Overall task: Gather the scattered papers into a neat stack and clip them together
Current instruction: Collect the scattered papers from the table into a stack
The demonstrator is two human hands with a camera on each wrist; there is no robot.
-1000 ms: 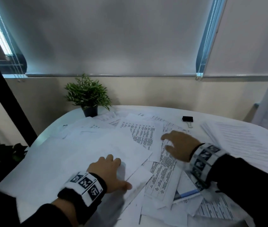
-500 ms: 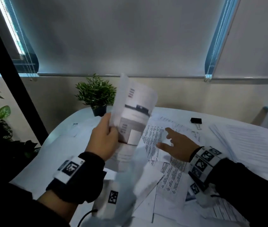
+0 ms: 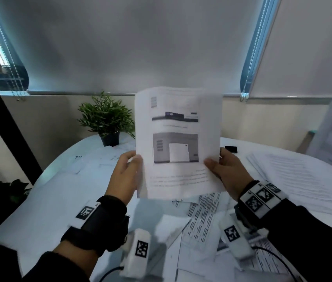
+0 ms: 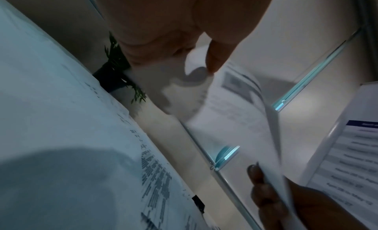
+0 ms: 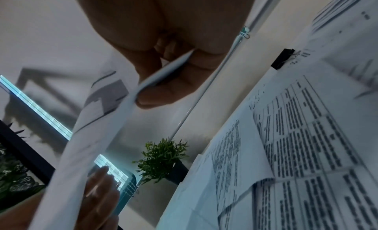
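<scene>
Sheets [image 3: 178, 143] held upright above the desk [image 3: 45, 200], printed side facing the camera. Left hand [image 3: 123, 178] gripping the left edge, thumb in front, fingers [image 5: 100, 181] behind. Right hand [image 3: 227, 171] pinching the right edge between thumb and fingers [image 4: 259, 181]. Loose papers [image 3: 201, 216] strewn below; second pile [image 3: 295, 176] at right. Black clip [image 3: 230, 149] lying beyond the right hand. Potted plant [image 3: 106, 119] at the far edge.

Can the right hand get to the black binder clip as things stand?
Probably not yet. The right hand is pinching the held papers with the left hand. The binder clip lies uncovered on the table just beyond it, so the path looks free once it lets go.
</scene>
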